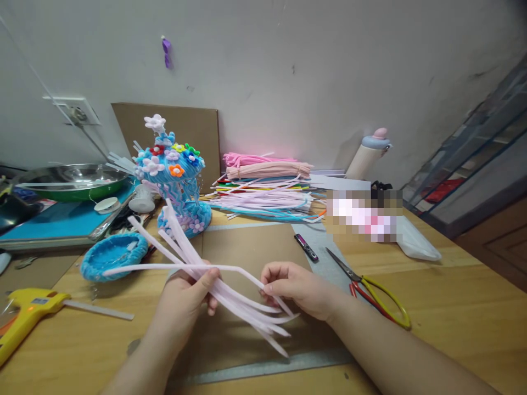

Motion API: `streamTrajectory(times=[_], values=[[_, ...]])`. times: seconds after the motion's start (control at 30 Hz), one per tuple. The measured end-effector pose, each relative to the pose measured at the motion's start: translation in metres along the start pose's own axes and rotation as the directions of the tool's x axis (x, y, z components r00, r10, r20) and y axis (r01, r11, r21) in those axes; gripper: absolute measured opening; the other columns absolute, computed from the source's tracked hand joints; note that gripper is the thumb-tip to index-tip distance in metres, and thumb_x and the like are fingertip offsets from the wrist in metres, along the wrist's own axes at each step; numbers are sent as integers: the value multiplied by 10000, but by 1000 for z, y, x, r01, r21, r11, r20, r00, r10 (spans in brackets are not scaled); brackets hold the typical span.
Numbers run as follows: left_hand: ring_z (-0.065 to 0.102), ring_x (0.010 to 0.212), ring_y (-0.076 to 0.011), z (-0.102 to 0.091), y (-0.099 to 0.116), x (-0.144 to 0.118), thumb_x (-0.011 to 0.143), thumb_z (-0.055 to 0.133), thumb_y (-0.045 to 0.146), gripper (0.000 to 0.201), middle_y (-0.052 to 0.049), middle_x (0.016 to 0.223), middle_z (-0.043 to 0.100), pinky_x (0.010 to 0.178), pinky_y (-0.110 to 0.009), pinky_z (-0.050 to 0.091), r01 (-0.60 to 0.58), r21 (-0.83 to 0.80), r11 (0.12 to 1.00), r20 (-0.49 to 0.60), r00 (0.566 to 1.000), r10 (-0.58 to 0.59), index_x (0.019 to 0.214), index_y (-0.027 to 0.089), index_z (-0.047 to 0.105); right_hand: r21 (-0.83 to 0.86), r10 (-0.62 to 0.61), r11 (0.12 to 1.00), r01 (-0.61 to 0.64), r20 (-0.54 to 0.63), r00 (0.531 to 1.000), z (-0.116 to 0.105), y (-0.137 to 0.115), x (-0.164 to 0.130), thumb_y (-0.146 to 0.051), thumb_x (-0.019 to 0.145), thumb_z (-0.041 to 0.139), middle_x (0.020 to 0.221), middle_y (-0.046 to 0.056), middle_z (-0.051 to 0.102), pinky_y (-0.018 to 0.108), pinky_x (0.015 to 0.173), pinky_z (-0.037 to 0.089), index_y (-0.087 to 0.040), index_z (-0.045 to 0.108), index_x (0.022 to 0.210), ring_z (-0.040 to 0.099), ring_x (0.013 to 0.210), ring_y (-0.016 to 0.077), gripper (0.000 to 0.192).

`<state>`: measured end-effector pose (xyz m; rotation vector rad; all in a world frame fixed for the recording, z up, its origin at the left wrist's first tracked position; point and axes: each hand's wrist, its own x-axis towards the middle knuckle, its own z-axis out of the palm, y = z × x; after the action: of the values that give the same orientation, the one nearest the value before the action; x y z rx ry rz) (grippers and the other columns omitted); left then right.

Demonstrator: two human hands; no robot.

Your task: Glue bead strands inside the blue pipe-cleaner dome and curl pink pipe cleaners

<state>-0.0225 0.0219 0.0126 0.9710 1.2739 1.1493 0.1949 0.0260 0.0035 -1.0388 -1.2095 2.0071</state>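
My left hand (191,293) is closed around a bunch of pale pink pipe cleaners (234,304), its thumb pressing on top. One pipe cleaner (164,267) lies crosswise over the bunch under that thumb and bends down toward the right. My right hand (292,288) pinches this crosswise one near its right end. Both hands are above a brown cardboard sheet (255,241). Behind my left hand stands a blue pipe-cleaner ornament (171,164) covered with small coloured flowers. A blue fuzzy bowl-shaped piece (115,255) sits left of it.
A yellow glue gun (33,312) lies at the left. Scissors (370,291) and a small dark pink-marked tool (306,248) are at the right. Bundles of pipe cleaners (263,186) are stacked by the wall, near a bottle (366,156). A metal bowl (74,184) stands far left.
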Motion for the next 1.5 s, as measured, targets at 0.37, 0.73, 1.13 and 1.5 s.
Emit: streamTrajectory(times=[0.37, 0.73, 1.13, 1.5], values=[[448, 341, -79, 16, -6, -9, 686, 718, 424, 363, 58, 447, 518, 336, -174, 372, 20, 45, 999, 74, 997, -24, 884, 137, 617, -106, 104, 990, -92, 116, 988, 8, 7, 0, -378, 645, 754, 580, -68, 540, 179, 482, 315, -153, 569, 736, 442, 492, 55, 305], [444, 363, -73, 12, 2, -10, 705, 703, 393, 332, 60, 438, 507, 368, -163, 351, -17, 96, 995, 8, 1000, 17, 902, 135, 635, -127, 149, 984, -122, 223, 963, -2, 9, -1, -472, 648, 783, 604, -55, 571, 178, 501, 349, -142, 583, 792, 490, 502, 65, 412], [444, 372, -72, 5, 8, -3, 638, 745, 435, 412, 49, 522, 547, 344, -179, 367, -57, 65, 996, -68, 996, 61, 904, 133, 656, -40, 151, 988, -150, 459, 875, -5, 18, -1, -582, 745, 670, 613, 11, 654, 286, 620, 490, -167, 516, 877, 644, 539, 141, 462], [439, 362, -67, 7, 7, -5, 643, 759, 421, 356, 59, 486, 519, 338, -163, 360, -29, 69, 997, -6, 1000, 30, 810, 132, 635, -20, 206, 974, -226, 493, 845, 1, 16, -1, -517, 646, 789, 682, 13, 664, 185, 509, 505, -161, 544, 881, 648, 542, 109, 492]])
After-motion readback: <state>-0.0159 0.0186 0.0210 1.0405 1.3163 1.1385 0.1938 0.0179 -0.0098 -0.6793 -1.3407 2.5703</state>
